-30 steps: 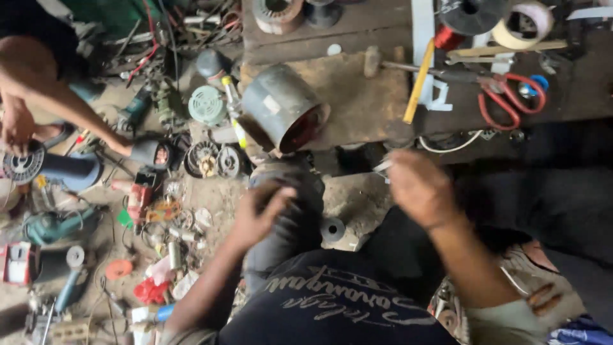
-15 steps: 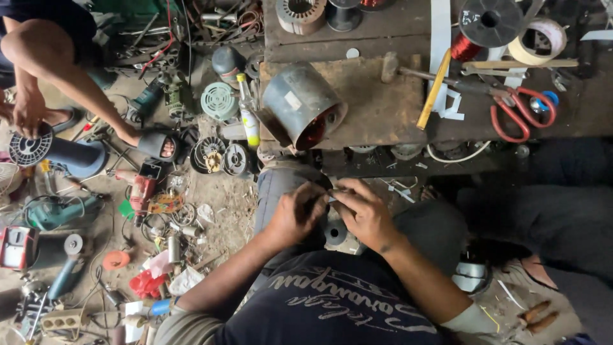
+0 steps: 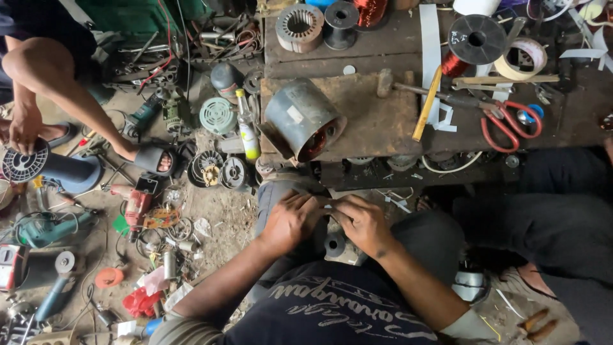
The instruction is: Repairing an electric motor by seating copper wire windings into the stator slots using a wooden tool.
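Head view, looking straight down onto the person's lap. Both hands meet over the knees, fingertips together on a small pale strip (image 3: 329, 202), likely insulating paper or tape; too small to say which. Left hand (image 3: 290, 220) curled, fingers pinched on the strip's left end. Right hand (image 3: 363, 223) likewise curled, thumb and forefinger closed on the right end. Strip sits between the two hands, just above a small dark spool (image 3: 334, 244) resting on a pale block in the lap.

Far side: wooden workbench (image 3: 373, 121) carries a grey motor housing (image 3: 301, 119) lying on its side, copper windings showing at its open end. Right of it, a yellow-handled tool (image 3: 426, 105), red-handled scissors (image 3: 511, 124), a tape roll (image 3: 520, 59). A bare stator core (image 3: 299, 27) sits at the far edge.

Left: dirt floor littered with fan covers, drills and parts; another person's arm (image 3: 60, 86) reaches down there, well apart.

Judgement: step in hand looks like shaping or folding the strip, preparation work for the motor windings. Next move calls for fine two-handed pinch control, keeping the strip taut and creased evenly without tearing.
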